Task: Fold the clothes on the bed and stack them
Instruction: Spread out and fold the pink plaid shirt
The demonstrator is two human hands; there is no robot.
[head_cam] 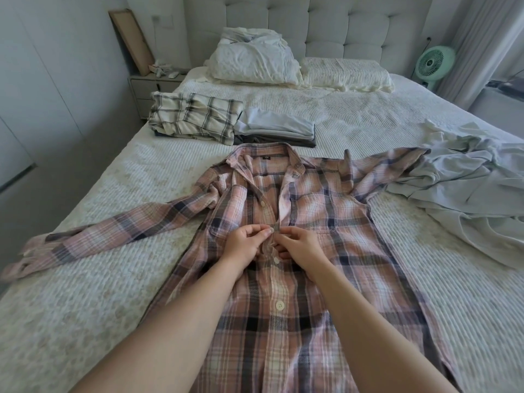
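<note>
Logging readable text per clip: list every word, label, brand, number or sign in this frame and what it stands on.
None can be read.
Collar tag inside the plaid shirt: a small dark label, too small and blurred to read.
Folded stacks, pillows, fan and nightstand: no text visible.

We have a single wide-angle view, worn at head height and looking forward and down along the white quilted bed (pixel 85 279) toward its grey tufted headboard (pixel 354 26). It sits close above our own forearms, which reach in from the bottom edge. The frame's edges curve, bending the room's lines at the sides. No second view shares the scene.
</note>
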